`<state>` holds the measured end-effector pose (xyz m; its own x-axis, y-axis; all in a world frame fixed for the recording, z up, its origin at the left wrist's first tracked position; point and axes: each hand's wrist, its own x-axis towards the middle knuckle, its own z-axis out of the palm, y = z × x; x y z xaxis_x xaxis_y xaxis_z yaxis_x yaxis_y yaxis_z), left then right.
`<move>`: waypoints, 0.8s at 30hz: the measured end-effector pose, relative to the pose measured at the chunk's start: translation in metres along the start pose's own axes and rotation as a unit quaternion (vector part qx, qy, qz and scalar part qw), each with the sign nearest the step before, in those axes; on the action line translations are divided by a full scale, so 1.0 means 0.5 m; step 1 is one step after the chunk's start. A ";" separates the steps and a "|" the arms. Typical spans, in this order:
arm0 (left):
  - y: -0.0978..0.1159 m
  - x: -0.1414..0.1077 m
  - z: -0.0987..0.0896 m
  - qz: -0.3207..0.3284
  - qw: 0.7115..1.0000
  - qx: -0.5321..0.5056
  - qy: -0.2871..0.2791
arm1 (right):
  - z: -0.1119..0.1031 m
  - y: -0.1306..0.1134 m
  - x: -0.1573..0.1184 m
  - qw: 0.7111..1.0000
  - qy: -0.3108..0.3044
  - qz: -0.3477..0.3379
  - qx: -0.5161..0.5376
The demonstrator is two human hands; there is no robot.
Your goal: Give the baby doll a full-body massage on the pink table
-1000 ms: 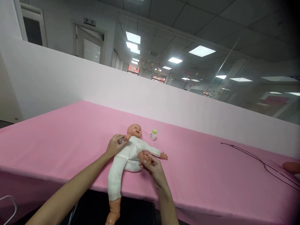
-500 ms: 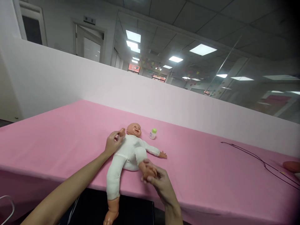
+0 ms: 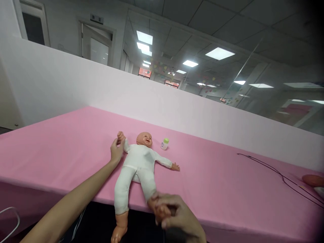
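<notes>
A baby doll (image 3: 140, 157) in a white cloth suit lies on its back on the pink-covered table (image 3: 215, 179), head toward the wall. My left hand (image 3: 117, 150) grips the doll's hand at the left, with that arm raised beside its head. Around the doll's foot at the right is my right hand (image 3: 177, 212), blurred by motion, its fingers curled on the foot at the table's front edge. The doll's other leg hangs over that edge. Close to its head stands a small bottle (image 3: 164, 144) with a green cap.
Black cords (image 3: 270, 165) run across the table's right side. An orange-brown rounded object (image 3: 313, 180) sits at the far right. Behind the table rises a low white wall (image 3: 152, 98) with glass above. A white cable (image 3: 15, 219) loops at the lower left.
My right hand has moved down toward me with the doll's foot, straightening the bent leg. My left hand has shifted outward to the left, carrying the doll's hand away from its head.
</notes>
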<state>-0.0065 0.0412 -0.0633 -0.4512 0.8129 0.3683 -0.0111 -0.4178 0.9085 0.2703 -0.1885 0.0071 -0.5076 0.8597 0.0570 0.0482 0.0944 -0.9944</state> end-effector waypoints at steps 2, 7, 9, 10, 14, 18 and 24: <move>-0.009 0.011 -0.006 -0.053 0.997 -0.014 0.056 | 0.008 0.003 -0.025 0.996 -0.081 0.016 -0.023; 0.008 -0.002 -0.005 0.029 1.000 0.007 0.006 | 0.018 0.020 -0.001 0.999 -0.012 -0.006 0.043; 0.022 -0.019 0.000 0.120 0.988 0.044 -0.083 | 0.015 0.019 0.034 0.993 0.096 -0.025 0.068; 0.027 -0.027 0.001 0.165 0.974 0.069 -0.135 | 0.014 0.018 0.056 0.986 0.146 -0.033 0.068; 0.036 -0.045 -0.001 0.283 0.907 0.148 -0.274 | 0.011 0.029 0.148 0.971 0.225 -0.035 0.068; 0.032 -0.040 -0.002 0.244 0.924 0.151 -0.252 | 0.014 0.045 0.173 0.961 0.249 -0.041 0.111; 0.023 -0.007 -0.014 0.104 0.983 0.148 -0.018 | 0.013 0.073 0.014 0.979 0.170 -0.035 0.109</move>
<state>-0.0114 0.0307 -0.0553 -0.3843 0.7382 0.5544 0.3400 -0.4451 0.8284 0.2630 -0.1824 -0.0296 -0.1862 0.9756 0.1163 -0.1802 0.0824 -0.9802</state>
